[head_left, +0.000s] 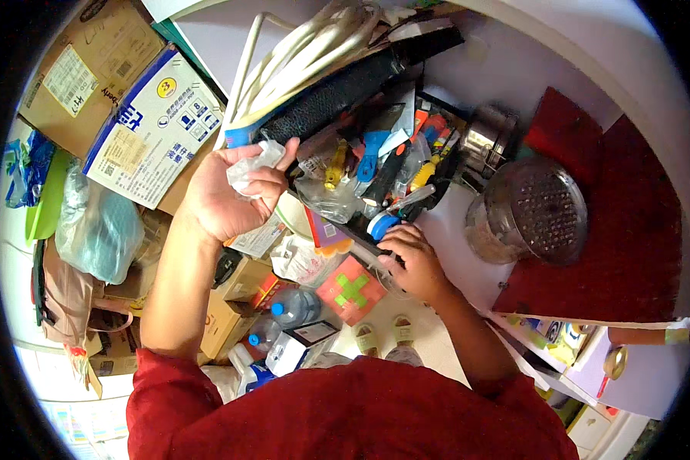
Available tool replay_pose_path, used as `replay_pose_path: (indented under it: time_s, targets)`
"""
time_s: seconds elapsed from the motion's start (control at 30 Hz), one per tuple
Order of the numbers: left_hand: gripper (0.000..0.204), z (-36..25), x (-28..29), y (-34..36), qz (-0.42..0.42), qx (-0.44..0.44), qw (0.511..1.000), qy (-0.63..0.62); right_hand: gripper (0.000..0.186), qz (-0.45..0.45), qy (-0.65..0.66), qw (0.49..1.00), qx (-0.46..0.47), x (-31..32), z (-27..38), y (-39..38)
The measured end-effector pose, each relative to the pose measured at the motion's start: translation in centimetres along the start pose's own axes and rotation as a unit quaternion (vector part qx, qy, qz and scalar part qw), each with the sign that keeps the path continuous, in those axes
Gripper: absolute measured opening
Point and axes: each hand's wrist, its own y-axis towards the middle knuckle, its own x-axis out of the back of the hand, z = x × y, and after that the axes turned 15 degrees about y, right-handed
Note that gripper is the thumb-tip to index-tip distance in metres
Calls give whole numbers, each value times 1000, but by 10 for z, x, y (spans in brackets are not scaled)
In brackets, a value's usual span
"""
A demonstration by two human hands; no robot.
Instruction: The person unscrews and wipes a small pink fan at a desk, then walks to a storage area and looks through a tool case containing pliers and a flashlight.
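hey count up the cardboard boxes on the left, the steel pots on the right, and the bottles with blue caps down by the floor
Cardboard boxes: 2
Steel pots: 2
Blue-capped bottles: 2
Total: 6

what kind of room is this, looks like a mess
Probably a home storage corner or utility room: a tray crammed with tools on a white counter, cardboard boxes stacked beside it, bottles on the floor.

A crumpled clear plastic wrapper sits bunched and raised above the clutter; a round blue cap lies at the black tray's near edge.
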Motion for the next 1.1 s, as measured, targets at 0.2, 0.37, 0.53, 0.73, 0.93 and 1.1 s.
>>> replay_pose_path:
  time_s: [0.2, 0.37, 0.53, 0.73, 0.93, 1.1]
  targets:
    - [39, 2, 4, 0, 32, -16, 999, 27, 13, -23, 41, 999, -14, 8, 4, 4]
    - [36, 7, 1, 0, 17, -33, 999, 38, 10, -122, 128, 978, -107, 12, 3, 17]
    - [35, 5, 6, 3, 58, -9, 997, 50, 14, -262, 331, 885, -197, 26, -18, 30]
    - [38, 5, 3, 2, 2, -6, 999, 32, 19, -148, 373, 875, -272, -7, -7, 27]
    - [36, 10, 2, 0, -2, -50, 998, 47, 34, -202, 501, 780, -315, -15, 3, 46]
    - [36, 13, 0, 2, -13, -57, 997, 47, 38, -249, 508, 766, -307, -31, 9, 81]
